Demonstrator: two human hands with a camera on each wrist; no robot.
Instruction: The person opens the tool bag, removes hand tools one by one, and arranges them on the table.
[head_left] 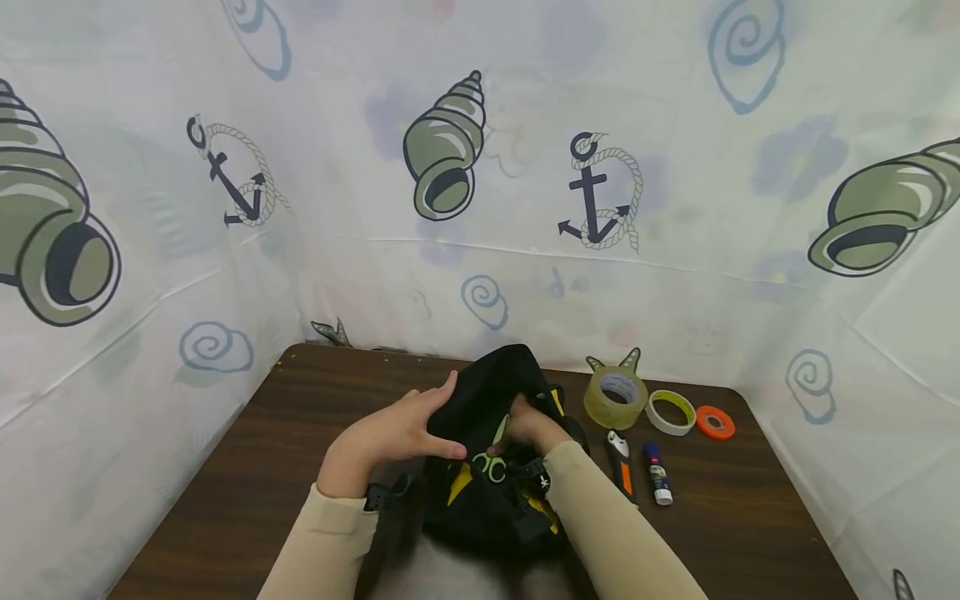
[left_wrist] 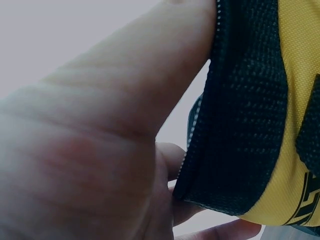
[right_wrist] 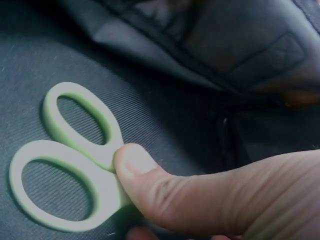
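Observation:
A black bag (head_left: 483,387) with yellow trim stands at the middle of the table, its mouth spread apart. My left hand (head_left: 393,429) grips the left edge of that mouth; the left wrist view has the thumb on one side of the zipper edge (left_wrist: 250,115) and fingers behind it. Over the opening, my right hand (head_left: 536,427) holds pale green scissors (right_wrist: 107,187). Its thumb presses on them where the two handle loops meet, as the right wrist view shows. The loops point toward me, and the right fingers are mostly hidden.
Right of the bag stand a wide clear tape roll (head_left: 615,396), a white tape roll (head_left: 671,413) and an orange tape roll (head_left: 715,422). Nearer lie an orange-and-black utility knife (head_left: 622,467) and a glue stick (head_left: 657,475). Patterned cloth (head_left: 525,250) hangs behind the brown table (head_left: 300,425).

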